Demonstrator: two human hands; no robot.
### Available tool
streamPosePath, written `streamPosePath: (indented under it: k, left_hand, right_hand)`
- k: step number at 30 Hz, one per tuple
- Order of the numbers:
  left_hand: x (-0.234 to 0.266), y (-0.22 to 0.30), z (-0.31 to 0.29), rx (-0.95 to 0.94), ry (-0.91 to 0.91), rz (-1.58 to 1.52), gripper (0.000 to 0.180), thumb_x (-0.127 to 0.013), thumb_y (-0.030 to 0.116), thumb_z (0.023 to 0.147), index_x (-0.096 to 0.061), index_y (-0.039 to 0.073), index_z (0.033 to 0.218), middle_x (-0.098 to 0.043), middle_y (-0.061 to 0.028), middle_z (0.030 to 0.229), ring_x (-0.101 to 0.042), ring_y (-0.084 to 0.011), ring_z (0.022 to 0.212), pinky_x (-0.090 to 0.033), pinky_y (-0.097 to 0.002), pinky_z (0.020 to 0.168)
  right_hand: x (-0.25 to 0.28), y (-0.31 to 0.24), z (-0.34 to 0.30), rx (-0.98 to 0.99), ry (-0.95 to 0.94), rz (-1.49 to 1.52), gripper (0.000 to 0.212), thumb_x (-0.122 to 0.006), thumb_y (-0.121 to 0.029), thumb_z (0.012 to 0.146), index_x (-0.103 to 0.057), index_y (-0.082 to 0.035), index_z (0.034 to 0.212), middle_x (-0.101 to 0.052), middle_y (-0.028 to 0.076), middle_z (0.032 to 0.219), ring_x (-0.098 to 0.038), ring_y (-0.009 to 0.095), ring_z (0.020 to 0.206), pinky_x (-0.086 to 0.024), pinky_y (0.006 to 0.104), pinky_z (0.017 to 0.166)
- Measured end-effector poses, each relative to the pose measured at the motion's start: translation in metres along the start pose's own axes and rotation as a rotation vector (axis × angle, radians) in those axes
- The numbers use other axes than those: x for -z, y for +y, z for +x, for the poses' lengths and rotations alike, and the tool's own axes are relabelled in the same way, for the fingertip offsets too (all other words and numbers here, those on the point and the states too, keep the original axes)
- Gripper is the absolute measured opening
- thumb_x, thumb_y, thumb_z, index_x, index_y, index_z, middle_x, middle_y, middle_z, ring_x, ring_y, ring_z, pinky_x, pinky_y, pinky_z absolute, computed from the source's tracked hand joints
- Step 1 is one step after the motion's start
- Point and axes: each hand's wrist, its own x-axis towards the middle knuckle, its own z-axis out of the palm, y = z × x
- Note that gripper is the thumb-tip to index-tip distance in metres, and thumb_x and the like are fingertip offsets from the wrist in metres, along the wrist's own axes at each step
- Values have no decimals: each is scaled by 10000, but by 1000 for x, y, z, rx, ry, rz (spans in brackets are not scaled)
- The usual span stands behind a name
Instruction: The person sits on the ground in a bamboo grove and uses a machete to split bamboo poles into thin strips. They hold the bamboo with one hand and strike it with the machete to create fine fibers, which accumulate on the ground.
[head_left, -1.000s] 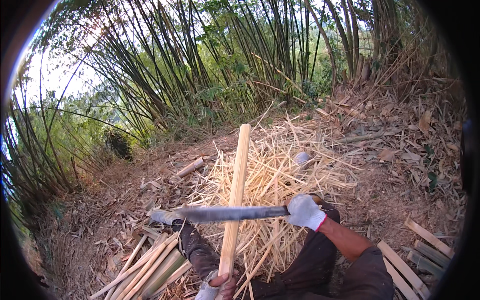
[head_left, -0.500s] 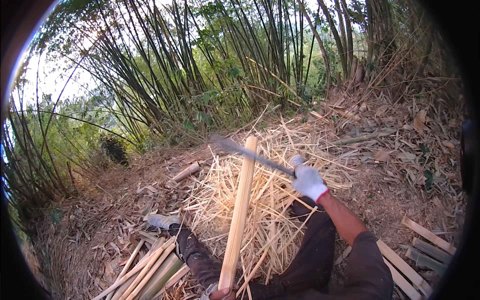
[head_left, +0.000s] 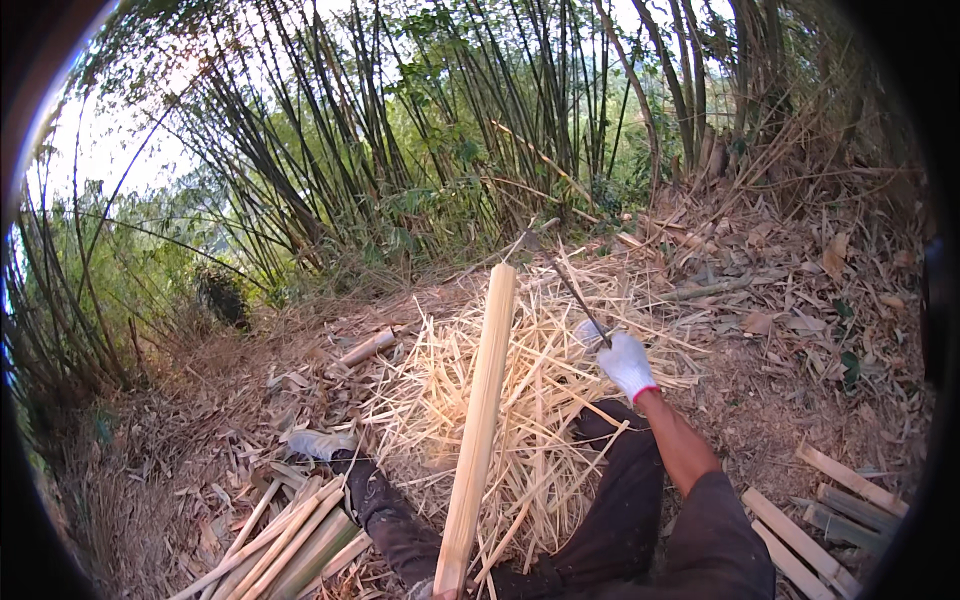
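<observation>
Right of the pale slat (head_left: 481, 425), my right fingers (head_left: 612, 353) clench a knife (head_left: 578, 300). Whether my left hand (head_left: 421, 590) is closed, I can't tell.

No legible text or signs.

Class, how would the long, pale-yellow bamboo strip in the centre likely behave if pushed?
The long, pale-yellow bamboo strip is probably stiff, showing no sag. Its far end might swing: the gloved left hand shows only at its lower end. Its flattish face suggests little rolling.
</observation>
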Motion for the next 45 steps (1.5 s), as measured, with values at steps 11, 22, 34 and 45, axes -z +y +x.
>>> streamPosePath:
  k: [11,22,34,45]
  left_hand:
    - [-56,80,45,-3,-94,281,275,-577,285,959,-461,80,817,-417,8,643,-430,-110,553,-382,-259,490]
    - [-17,33,32,-15,-191,311,297,-521,336,990,-478,83,840,-419,30,666,-433,-89,567,-373,-241,512]
    - [-55,50,8,-260,-43,332,246,-654,217,909,-573,43,1065,-527,29,707,-454,-61,541,-368,-211,474]
    - [41,1,55,-105,5,718,317,-581,352,953,-539,49,867,-514,12,616,-498,-96,546,-395,-254,477]
  right_hand:
    - [-4,-49,-106,808,-310,-454,186,-609,-266,716,-635,-82,728,-677,116,744,-669,269,713,-528,382,662]
    - [-5,-23,-49,517,-173,-344,230,-624,-258,740,-675,-43,807,-678,192,807,-673,341,794,-540,428,717]
    - [-14,-18,-32,495,-96,-368,179,-623,-217,700,-636,-42,734,-656,191,750,-664,348,749,-534,443,702]
    - [-12,10,-42,85,44,-19,229,-621,-207,763,-654,18,785,-639,271,759,-645,423,748,-509,485,698]
